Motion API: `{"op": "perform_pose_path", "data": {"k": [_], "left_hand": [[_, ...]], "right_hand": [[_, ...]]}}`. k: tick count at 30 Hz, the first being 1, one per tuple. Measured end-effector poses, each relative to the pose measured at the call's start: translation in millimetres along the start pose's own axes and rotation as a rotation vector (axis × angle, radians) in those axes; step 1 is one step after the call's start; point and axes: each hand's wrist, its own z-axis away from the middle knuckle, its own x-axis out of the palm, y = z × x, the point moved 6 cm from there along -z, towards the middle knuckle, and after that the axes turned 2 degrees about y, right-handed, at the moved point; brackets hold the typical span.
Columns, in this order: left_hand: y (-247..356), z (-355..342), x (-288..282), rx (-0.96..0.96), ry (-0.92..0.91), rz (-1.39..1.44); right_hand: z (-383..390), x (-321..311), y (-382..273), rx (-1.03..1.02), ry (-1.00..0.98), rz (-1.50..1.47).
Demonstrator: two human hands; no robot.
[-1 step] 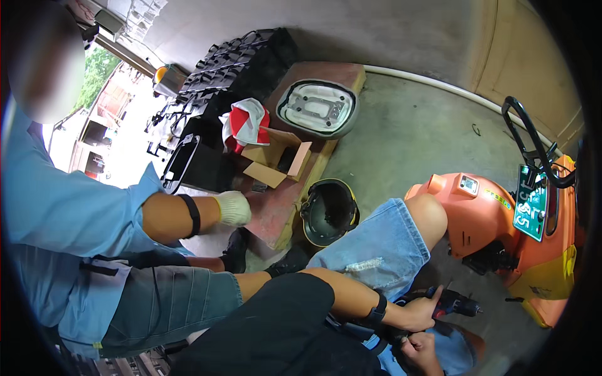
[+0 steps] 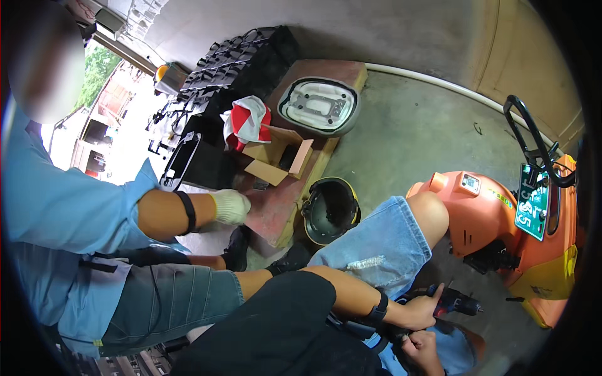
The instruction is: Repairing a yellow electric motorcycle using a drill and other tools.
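Left hand (image 2: 419, 313) at power drill (image 2: 463, 304), right hand (image 2: 421, 348) close by

Your left hand is partly closed against the drill's rear, one digit extended; its other fingers are hidden, so a firm grip cannot be confirmed. The drill is just beyond that hand, between your denim-clad legs, its chuck pointing to the right of the view. Your right hand is curled, near the left wrist; whether it holds anything cannot be told. A black strap (image 2: 378, 308) circles your left wrist. Beyond your knee stands an orange scooter (image 2: 456, 199). An upturned helmet (image 2: 329, 213) lies beside a low platform (image 2: 266, 216), which bears an open carton (image 2: 266, 172). At left, a co-worker's gloved hand (image 2: 231, 207) is near the platform.
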Motion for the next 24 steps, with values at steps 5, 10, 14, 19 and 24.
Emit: {"op": "perform_pose_path", "data": {"k": [5,10,14,19,24], "left_hand": [[-3,-3,-4,0.062,0.045,-0.067],[8,-1,-22,0.103,0.118,-0.029],[14,4,-22,0.090,0.064,-0.007],[8,6,-16,0.093,-0.004,-0.067],[-15,1,-20,-0.060,-0.143,-0.052]], "right_hand": [[-9,-9,-13,-0.073,0.206,0.076],[-2,-23,-29,-0.064,0.302,0.180],[-1,-23,-24,0.145,0.246,0.450],[-4,-11,-36,-0.090,0.179,0.318],[-20,-16,-40,-0.061,-0.022,0.074]]}}
